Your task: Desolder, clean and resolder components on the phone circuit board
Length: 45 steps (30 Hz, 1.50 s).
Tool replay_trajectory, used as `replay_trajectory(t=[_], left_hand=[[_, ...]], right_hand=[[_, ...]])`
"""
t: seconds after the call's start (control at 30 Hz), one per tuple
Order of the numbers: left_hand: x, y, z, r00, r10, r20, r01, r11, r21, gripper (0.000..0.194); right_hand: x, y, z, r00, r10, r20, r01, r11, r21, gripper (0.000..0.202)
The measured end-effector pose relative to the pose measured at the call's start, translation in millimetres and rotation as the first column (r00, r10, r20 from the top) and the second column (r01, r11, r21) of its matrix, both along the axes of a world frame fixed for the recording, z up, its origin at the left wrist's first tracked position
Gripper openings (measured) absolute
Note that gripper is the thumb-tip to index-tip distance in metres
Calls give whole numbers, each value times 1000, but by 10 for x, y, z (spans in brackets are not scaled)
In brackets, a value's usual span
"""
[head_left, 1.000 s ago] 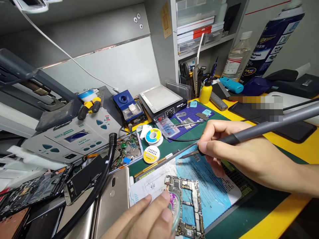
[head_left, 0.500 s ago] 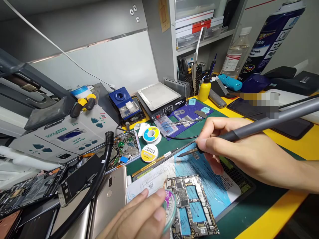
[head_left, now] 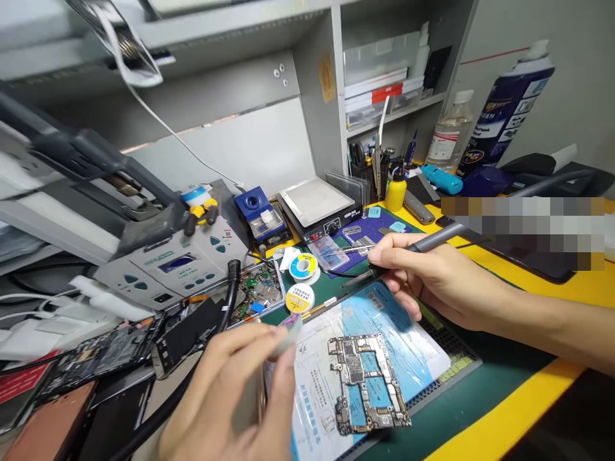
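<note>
My left hand point(head_left: 225, 384) pinches a small round spool with a purple label and pale green rim point(head_left: 292, 328) between thumb and fingers, tilted nearly edge-on. In my right hand point(head_left: 408, 272) is a soldering iron point(head_left: 439, 238), gripped like a pen. Its thin tip points left, above the mat. Between and below my hands, a phone circuit board with rectangular openings point(head_left: 355, 368) lies on a blue and white printed sheet point(head_left: 418, 336). Neither hand touches the board. Two other spools, one yellow and blue point(head_left: 311, 261) and one yellow and white point(head_left: 298, 298), lie beyond my left hand.
At the left stand a grey soldering station point(head_left: 175, 262), a thick black hose point(head_left: 230, 288) and stacked phones. A flat heating plate point(head_left: 317, 202), a blue iron holder point(head_left: 254, 202) and a yellow bottle point(head_left: 396, 192) are at the back. A tray of board scraps point(head_left: 259, 291) sits left of the spools.
My left hand has drawn back left and turned, lifting the spool away from beside the board. My right hand has shifted slightly left with the iron. The camera view has tilted upward.
</note>
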<state>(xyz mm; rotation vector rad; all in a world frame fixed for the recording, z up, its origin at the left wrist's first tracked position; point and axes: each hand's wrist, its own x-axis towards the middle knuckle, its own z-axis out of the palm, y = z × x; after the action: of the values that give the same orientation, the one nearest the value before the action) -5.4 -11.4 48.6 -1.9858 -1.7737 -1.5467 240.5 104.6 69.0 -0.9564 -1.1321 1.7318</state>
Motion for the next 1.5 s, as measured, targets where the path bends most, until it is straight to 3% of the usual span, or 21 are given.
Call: replay_trajectory(t=[0.07, 0.2, 0.3, 0.5, 0.67, 0.8, 0.93, 1.07, 1.33, 1.5], left_hand=[[-87, 79, 70, 987, 16, 157, 3, 993, -116, 11], [-310, 285, 118, 918, 37, 395, 66, 968, -243, 28], [-427, 404, 102, 857, 50, 512, 144, 933, -331, 27], [-527, 510, 148, 734, 100, 672, 161, 935, -315, 32], [-613, 560, 189, 642, 116, 758, 184, 936, -299, 36], [-620, 563, 188, 604, 106, 790, 199, 940, -278, 37], [-597, 547, 183, 591, 102, 800, 204, 941, -271, 38], [-600, 543, 184, 604, 87, 793, 224, 936, -273, 37], [-630, 527, 193, 641, 54, 766, 303, 899, -317, 37], [-665, 499, 230, 687, 5, 726, 401, 831, -385, 36]], right_hand=[[9, 47, 4, 999, 30, -11, -30, 1000, 3, 45], [69, 165, -17, 998, 67, -21, -67, 998, 21, 23], [106, 258, -73, 996, 90, 13, -90, 995, 36, 24], [97, 389, -97, 990, -1, 138, -18, 991, 132, 29], [-141, 646, 257, 959, 11, 283, -63, 983, 173, 33], [-702, 1042, 660, 929, -6, 369, -88, 968, 237, 36], [-1319, 1311, 855, 882, -31, 471, -129, 944, 304, 36], [-1679, 1410, 804, 836, -73, 544, -133, 934, 330, 37], [-1899, 1496, 758, 779, -138, 612, -75, 948, 310, 37], [-1800, 1290, 663, 812, -156, 562, -39, 947, 320, 35]])
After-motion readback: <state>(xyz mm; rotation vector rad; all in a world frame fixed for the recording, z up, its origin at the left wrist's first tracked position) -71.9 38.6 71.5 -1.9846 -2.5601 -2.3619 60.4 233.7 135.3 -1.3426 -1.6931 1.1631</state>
